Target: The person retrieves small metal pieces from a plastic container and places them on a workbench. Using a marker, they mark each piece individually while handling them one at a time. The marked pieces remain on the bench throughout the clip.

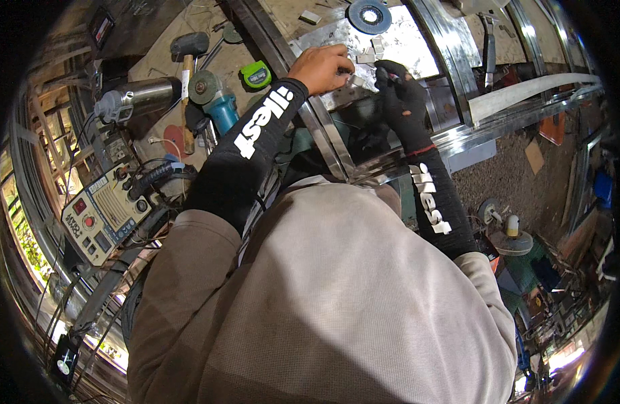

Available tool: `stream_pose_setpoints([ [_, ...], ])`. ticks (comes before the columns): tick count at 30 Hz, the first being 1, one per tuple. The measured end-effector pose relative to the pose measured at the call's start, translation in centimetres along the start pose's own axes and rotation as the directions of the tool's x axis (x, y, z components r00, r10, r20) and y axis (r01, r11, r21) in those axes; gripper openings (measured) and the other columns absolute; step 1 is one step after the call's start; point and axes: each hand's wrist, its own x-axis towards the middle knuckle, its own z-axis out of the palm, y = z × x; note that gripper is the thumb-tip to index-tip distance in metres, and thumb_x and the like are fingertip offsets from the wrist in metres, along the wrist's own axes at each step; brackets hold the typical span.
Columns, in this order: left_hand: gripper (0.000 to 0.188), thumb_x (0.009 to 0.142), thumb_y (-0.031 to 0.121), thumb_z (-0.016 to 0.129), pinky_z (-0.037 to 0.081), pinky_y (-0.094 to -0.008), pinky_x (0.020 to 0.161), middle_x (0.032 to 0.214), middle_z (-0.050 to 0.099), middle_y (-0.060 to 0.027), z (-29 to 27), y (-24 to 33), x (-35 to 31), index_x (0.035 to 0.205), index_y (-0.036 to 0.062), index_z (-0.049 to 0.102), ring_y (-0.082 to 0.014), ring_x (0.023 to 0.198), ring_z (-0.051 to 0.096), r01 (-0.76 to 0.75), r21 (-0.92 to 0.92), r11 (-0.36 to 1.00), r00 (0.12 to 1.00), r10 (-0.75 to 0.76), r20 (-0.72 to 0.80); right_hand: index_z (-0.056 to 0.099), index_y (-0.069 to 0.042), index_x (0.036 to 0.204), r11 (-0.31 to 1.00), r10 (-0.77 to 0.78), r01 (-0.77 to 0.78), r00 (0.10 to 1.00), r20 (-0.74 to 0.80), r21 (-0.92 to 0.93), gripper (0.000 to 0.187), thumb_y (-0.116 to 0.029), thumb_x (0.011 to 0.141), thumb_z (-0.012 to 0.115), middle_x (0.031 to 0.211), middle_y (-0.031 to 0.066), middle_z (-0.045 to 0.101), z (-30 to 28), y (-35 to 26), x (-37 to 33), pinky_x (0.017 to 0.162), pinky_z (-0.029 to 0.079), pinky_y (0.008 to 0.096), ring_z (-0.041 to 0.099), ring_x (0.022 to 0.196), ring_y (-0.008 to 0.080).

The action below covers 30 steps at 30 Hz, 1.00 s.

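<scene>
My bare left hand (321, 69) rests over a square metal tube (326, 131), its fingers curled beside several small metal blocks (377, 46). What lies inside its fingertips is hidden. In a black glove with bare patches, my right hand (404, 104) is just right of the blocks, fingers bent and drawn together. Anything it pinches is too small to name. Under the blocks is a shiny metal sheet (417, 50). A round grey flap disc (370, 16) lies on the sheet beyond my hands.
Left of my arm are a green tape measure (256, 75), a teal angle grinder (219, 108), a mallet (189, 46), a steel bottle (145, 97) and a welding machine (108, 215). Metal tubes (451, 54) frame the right side. A fan (512, 242) stands lower right.
</scene>
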Motion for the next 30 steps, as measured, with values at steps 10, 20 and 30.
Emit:
stream_pose_setpoints([
  [10, 0.021, 0.081, 0.022, 0.087, 0.056, -0.0308, 0.072, 0.099, 0.067, -0.0025, -2.4, -3.8, -1.2, 0.097, 0.0112, 0.08, -0.0175, 0.076, 0.065, 0.125, -0.3, 0.946, 0.826, -0.266, -0.496, 0.071, -0.003, 0.128, 0.948, -0.092, 0.136, 0.983, 0.16, -0.289, 0.029, -0.014, 0.112, 0.051, 0.124, 0.0198, 0.074, 1.5, 4.0, -1.9, 0.097, 0.056, 0.0468, 0.072, 0.112, 0.0385],
  [20, 0.021, 0.085, 0.031, 0.083, 0.059, -0.0423, 0.084, 0.103, 0.07, -0.0031, -1.9, -4.0, -1.7, 0.099, 0.0152, 0.08, -0.0281, 0.092, 0.073, 0.164, -0.17, 0.972, 0.862, -0.224, -0.454, 0.071, -0.003, 0.129, 0.929, -0.022, 0.104, 0.973, 0.228, -0.354, 0.047, -0.025, 0.118, 0.031, 0.122, 0.0205, 0.075, 1.7, 4.9, -1.4, 0.1, 0.056, 0.0458, 0.073, 0.112, 0.0374],
  [30, 0.019, 0.088, 0.025, 0.076, 0.057, -0.0462, 0.086, 0.101, 0.066, -0.007, 0.4, -0.7, 0.5, 0.099, 0.0092, 0.077, -0.0315, 0.096, 0.071, -0.164, 0.005, 0.986, 0.982, 0.164, -0.09, 0.071, -0.002, 0.132, 0.99, 0.07, -0.042, 0.977, 0.203, -0.138, 0.045, -0.025, 0.116, 0.035, 0.122, 0.0175, 0.076, 1.0, 6.3, -2.0, 0.097, 0.057, 0.0424, 0.074, 0.109, 0.0325],
])
